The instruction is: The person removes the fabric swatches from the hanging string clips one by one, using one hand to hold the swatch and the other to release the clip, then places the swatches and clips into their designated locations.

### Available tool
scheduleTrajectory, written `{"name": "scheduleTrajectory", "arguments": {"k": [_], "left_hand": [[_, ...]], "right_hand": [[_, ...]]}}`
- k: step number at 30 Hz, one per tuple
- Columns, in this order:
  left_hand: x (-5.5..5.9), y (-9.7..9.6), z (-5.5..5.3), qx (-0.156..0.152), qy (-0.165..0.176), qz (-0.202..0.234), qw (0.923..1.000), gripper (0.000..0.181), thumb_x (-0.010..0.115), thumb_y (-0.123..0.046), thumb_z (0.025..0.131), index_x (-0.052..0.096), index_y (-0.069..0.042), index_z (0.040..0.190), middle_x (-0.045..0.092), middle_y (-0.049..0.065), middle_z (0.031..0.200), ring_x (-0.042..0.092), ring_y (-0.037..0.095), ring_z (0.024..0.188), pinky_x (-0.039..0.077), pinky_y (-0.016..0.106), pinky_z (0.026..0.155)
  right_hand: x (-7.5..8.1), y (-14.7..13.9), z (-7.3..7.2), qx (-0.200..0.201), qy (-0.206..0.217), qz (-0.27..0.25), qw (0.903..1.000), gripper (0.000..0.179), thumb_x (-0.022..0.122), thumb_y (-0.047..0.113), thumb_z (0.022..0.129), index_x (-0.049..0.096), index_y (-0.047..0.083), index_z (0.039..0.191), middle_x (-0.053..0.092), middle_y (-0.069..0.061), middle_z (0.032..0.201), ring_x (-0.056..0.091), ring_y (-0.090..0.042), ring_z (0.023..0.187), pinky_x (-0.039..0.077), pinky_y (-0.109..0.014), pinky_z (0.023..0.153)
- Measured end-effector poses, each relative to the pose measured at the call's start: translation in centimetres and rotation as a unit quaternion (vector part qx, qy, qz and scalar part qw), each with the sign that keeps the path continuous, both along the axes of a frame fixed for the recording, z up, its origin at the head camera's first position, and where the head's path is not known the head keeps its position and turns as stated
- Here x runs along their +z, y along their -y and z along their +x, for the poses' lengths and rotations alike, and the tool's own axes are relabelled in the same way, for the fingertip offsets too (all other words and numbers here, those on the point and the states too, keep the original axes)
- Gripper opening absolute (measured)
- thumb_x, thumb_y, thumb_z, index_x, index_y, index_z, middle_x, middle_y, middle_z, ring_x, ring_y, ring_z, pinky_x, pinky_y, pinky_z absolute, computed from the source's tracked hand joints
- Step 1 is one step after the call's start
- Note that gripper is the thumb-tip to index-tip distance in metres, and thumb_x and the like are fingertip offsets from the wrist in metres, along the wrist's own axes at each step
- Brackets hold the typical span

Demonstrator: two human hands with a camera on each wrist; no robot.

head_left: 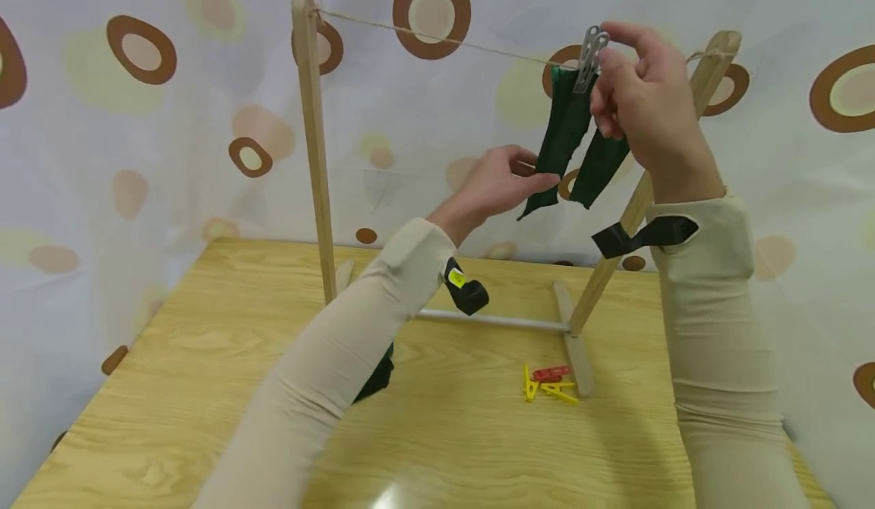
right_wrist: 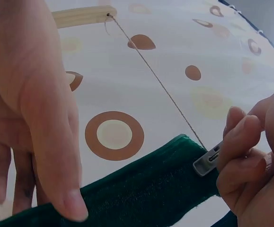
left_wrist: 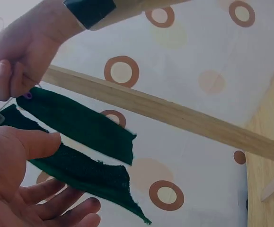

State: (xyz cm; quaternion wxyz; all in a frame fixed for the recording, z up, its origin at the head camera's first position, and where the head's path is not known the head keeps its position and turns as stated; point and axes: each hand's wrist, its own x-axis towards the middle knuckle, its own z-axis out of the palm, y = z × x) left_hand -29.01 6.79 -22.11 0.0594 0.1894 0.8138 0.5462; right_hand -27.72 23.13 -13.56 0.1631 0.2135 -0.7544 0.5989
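Observation:
A small dark green cloth [head_left: 563,125] hangs from the string in two narrow strips. At its top a grey metal clothespin [head_left: 589,61] is clipped over it and the string. My right hand [head_left: 645,95] pinches the clothespin's upper end between thumb and fingers, clearest in the right wrist view. Lower down, my left hand [head_left: 502,181] is at the nearer strip [left_wrist: 84,170]. Its thumb lies on the front, and its loosely extended fingers are behind the cloth, apart from the thumb. A small purple thing [left_wrist: 28,95] shows at the top of the farther strip, partly hidden by the right hand.
Two wooden posts [head_left: 314,137] hold the string [head_left: 437,38], with a pale bar [head_left: 492,320] between their feet. Yellow clothespins [head_left: 530,384] and a red clothespin [head_left: 551,373] lie by the right foot. Another dark green cloth [head_left: 378,378] is partly behind the left forearm on the table [head_left: 171,387].

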Motion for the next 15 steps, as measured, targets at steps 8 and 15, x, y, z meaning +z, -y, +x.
{"name": "scheduleTrajectory", "arguments": {"k": [8, 15], "left_hand": [[0.5, -1.1, -0.4, 0.029, -0.033, 0.02, 0.9988, 0.025, 0.061, -0.023, 0.095, 0.064, -0.007, 0.114, 0.066, 0.005, 0.11, 0.06, 0.015, 0.096, 0.048, 0.022, 0.079], [0.5, -1.8, -0.2, 0.031, -0.044, 0.027, 0.9982, 0.017, 0.062, -0.021, 0.094, 0.068, -0.006, 0.101, 0.07, 0.004, 0.1, 0.057, 0.012, 0.085, 0.045, 0.019, 0.069]], "right_hand": [[0.9, 0.4, -0.3, -0.018, 0.022, 0.03, 0.9991, 0.048, 0.053, 0.021, 0.099, 0.041, 0.006, 0.143, 0.053, -0.002, 0.057, 0.044, -0.011, 0.041, 0.039, -0.017, 0.042], [1.0, 0.2, -0.1, -0.028, 0.012, 0.05, 0.9983, 0.029, 0.055, 0.017, 0.097, 0.048, 0.009, 0.124, 0.049, 0.0, 0.06, 0.041, -0.011, 0.048, 0.039, -0.016, 0.045]]}}
